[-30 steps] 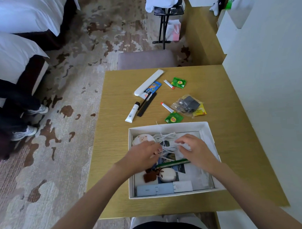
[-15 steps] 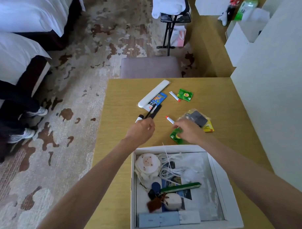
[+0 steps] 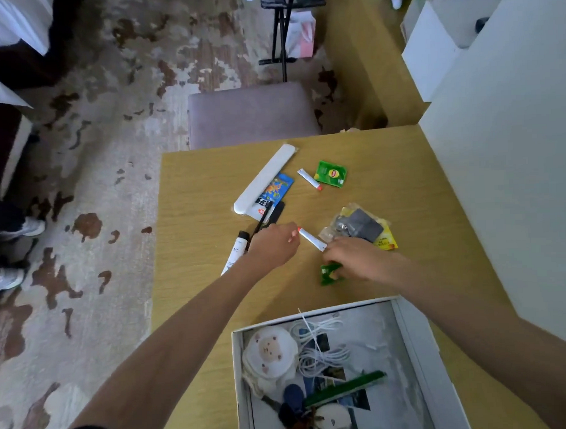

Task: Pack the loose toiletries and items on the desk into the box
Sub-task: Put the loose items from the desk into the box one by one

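A patterned carpet (image 3: 117, 101) surrounds the wooden worktop (image 3: 197, 191), a grey stool (image 3: 252, 114) at its far edge. The white box (image 3: 421, 344) sits at the near edge, holding a cable (image 3: 318, 351), a round plush (image 3: 269, 351) and more. Loose items lie beyond it — a white case (image 3: 264, 179), a clear pouch (image 3: 356, 226), a green sachet (image 3: 331, 173). The left hand (image 3: 273, 246) hovers curled by a small tube (image 3: 311, 239), its grip unclear. The right hand (image 3: 357, 260) pinches a green packet (image 3: 329, 273).
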